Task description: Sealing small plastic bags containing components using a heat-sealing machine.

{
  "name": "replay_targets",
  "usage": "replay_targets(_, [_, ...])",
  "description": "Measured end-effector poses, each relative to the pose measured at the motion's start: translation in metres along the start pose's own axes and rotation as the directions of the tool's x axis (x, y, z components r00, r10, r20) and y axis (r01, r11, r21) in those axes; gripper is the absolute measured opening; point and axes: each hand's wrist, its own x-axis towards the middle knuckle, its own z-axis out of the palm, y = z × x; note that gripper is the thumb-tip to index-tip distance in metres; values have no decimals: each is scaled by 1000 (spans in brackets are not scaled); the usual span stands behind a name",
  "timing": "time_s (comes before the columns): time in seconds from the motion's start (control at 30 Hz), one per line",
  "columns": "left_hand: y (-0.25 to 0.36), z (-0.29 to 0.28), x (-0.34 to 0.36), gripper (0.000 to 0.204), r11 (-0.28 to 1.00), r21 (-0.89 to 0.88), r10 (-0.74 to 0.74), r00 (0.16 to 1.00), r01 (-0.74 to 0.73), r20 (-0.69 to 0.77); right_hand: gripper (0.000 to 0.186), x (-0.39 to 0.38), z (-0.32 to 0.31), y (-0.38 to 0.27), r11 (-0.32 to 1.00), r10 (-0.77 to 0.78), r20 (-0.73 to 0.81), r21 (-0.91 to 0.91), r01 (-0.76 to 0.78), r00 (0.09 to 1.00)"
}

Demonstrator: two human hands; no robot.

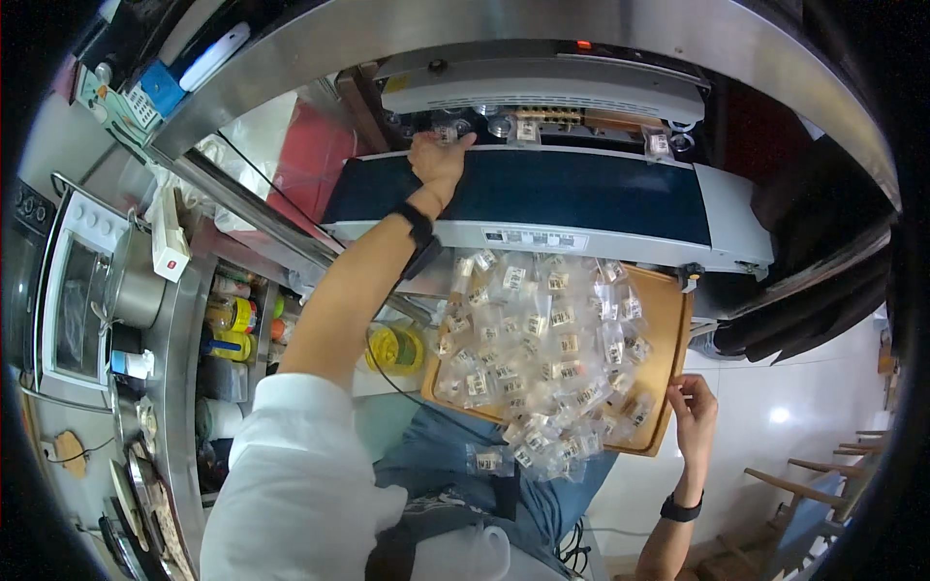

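Observation:
My left hand (438, 167) reaches over the dark belt of a band sealer (542, 87), its fingers closed on a small transparent packet (446, 134) at the sealer's left end. Two more packets hang along the sealing strip: one packet (526, 132) near the middle and another packet (659, 144) toward the right end. A wooden tray (675, 320), heaped with several transparent packets (562, 339) with dark print, rests below the belt, partly over my lap. My right hand (694, 412) grips the tray's right rim with curled fingers. One loose packet (489, 460) lies on my thigh.
The conveyor belt (523, 194) runs left to right before me, under a metal frame bar (542, 24). A yellow tub (395, 349) stands left of the tray. Shelves with jars (232, 313) and a toaster oven (79, 286) are at left. Wooden stools (804, 484) stand at right.

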Motion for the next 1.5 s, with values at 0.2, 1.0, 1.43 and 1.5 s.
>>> replay_targets(0.2, [-2, -5, 16, 37, 989, 94, -115, 993, 115, -4, 8, -8, -3, -19, 996, 21, -5, -85, -21, 1000])
replay_targets(1.0, [123, -101, -220, 17, 424, -804, 870, -59, -418, 490, 34, 29, 38, -66, 568, 75, 466, 707, -421, 882])
replay_targets(1.43, [126, -110, -162, 23, 751, -559, 559, -112, -352, 822, 42, 75, -3, 43, 830, -335, -34, -483, 278, 942])
replay_targets(1.5, [117, -109, -156, 21, 714, -578, 604, -71, -394, 794, 34, 54, -9, 43, 883, -132, 184, -424, 200, 974])
